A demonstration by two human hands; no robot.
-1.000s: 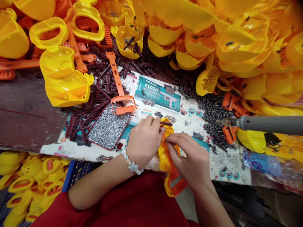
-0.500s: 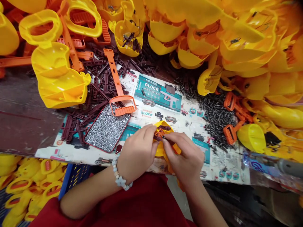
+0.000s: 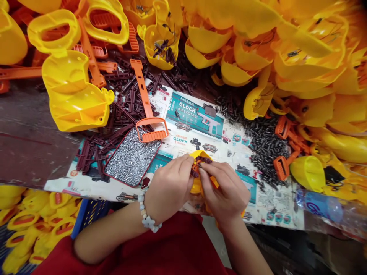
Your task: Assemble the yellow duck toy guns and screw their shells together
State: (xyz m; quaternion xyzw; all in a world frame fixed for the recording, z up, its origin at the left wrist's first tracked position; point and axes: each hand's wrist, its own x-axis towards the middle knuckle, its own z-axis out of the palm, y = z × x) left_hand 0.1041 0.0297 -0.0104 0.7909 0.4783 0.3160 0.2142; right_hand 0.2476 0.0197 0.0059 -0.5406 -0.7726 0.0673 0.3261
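Note:
A yellow plastic toy shell [image 3: 196, 188] is held low over the front of the table, its hollow side up. My left hand [image 3: 170, 187] is closed around its left side, with a beaded bracelet at the wrist. Inside the shell sit an orange plastic piece [image 3: 196, 166] and dark brown plastic parts [image 3: 205, 159]. My right hand [image 3: 226, 191] is closed, thumb and fingers pinching a small dark piece against the orange one. The fingertips mostly cover that piece. Both palms hide much of the shell.
Left of my hands lies a red-rimmed tray [image 3: 126, 183] of small silver screws. Brown plastic strips [image 3: 88, 156] and an orange handle part [image 3: 145, 95] lie around it. Black cylindrical pieces [image 3: 266, 152] are heaped at right, near a plastic bottle [image 3: 321, 206]. Yellow shells [image 3: 255, 53] are piled behind.
The view has shifted slightly, moving the table's contents a little rightward. My right fingertips have moved slightly up over the orange piece, covering more of the small dark piece.

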